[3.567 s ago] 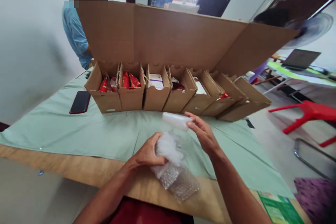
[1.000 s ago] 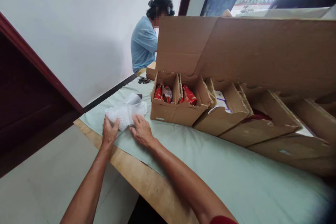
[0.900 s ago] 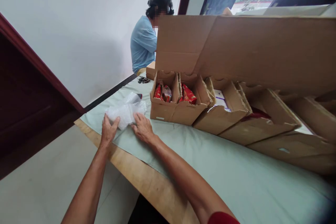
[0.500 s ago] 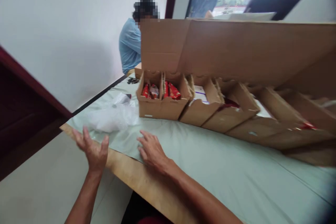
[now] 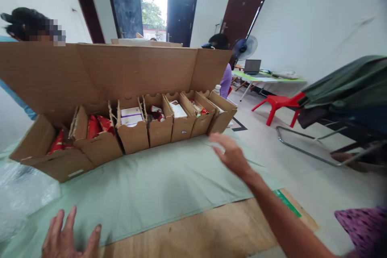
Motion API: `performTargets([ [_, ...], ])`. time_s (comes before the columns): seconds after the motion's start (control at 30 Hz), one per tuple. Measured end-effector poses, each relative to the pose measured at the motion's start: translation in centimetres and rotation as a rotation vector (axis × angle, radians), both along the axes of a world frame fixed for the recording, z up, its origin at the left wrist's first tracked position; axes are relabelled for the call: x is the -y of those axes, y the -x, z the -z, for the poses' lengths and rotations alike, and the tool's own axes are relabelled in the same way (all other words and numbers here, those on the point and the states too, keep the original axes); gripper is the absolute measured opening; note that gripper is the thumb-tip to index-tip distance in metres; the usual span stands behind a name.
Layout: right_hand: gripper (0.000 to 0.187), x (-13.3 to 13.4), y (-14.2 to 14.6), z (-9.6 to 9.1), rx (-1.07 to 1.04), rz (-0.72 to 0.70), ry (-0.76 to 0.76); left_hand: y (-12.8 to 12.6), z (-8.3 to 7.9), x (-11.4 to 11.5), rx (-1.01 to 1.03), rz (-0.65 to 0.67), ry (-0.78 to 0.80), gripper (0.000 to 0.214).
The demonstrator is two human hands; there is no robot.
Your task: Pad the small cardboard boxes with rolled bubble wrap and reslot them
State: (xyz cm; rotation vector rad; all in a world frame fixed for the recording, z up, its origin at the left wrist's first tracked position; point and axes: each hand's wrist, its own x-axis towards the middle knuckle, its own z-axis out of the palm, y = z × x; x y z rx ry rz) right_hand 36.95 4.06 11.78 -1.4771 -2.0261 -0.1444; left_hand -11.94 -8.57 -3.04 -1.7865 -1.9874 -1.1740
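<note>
My left hand (image 5: 68, 236) lies flat and open on the green cloth (image 5: 151, 185) near the table's front edge, fingers spread, holding nothing. My right hand (image 5: 231, 155) hovers open over the cloth's right side, fingers stretched toward the right end of the row of cardboard boxes (image 5: 133, 131). The boxes stand open in a line, with red packets (image 5: 95, 125) in the left ones and white cards (image 5: 130, 115) in the middle. A bubble-wrapped bundle (image 5: 21, 193) rests at the far left, apart from both hands.
A tall cardboard flap (image 5: 99, 70) rises behind the boxes. A person in blue (image 5: 15, 100) is behind it at left, another person in purple (image 5: 222, 72) at right. A red chair (image 5: 276, 102), fan (image 5: 244, 48), laptop (image 5: 252, 65) and metal frame (image 5: 305, 145) stand on the floor at right.
Both hands let go of the bubble-wrapped bundle, which stays at the left. My view swung right along the boxes, and my right hand moved out toward the row's right end.
</note>
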Motion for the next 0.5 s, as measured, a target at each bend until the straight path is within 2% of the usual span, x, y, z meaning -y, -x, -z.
performTargets([
  [0.07,0.041,-3.6,-5.0,-3.0,0.136,0.294,-0.068,-0.8,-0.1,-0.2,-0.028,0.038,0.060,0.076],
  [0.13,0.055,-7.3,-8.2,-5.3,0.328,0.466,0.022,-1.9,-0.4,-0.2,-0.073,0.078,0.094,0.068],
  [0.2,0.050,-10.6,-9.8,-6.5,0.460,0.467,0.151,-2.9,-0.7,-0.1,-0.122,0.116,0.104,0.057],
  [0.27,0.031,-12.8,-10.1,-6.9,0.520,0.400,0.226,-3.4,-0.8,-0.1,-0.157,0.138,0.096,0.047],
  [0.37,0.022,-13.4,-10.2,-6.7,0.561,0.314,0.261,-3.3,-0.4,0.1,-0.173,0.135,0.098,0.041],
  [0.5,0.020,-9.7,-10.6,-6.6,0.547,0.241,0.251,-2.2,0.7,0.6,-0.116,0.121,0.154,0.040],
])
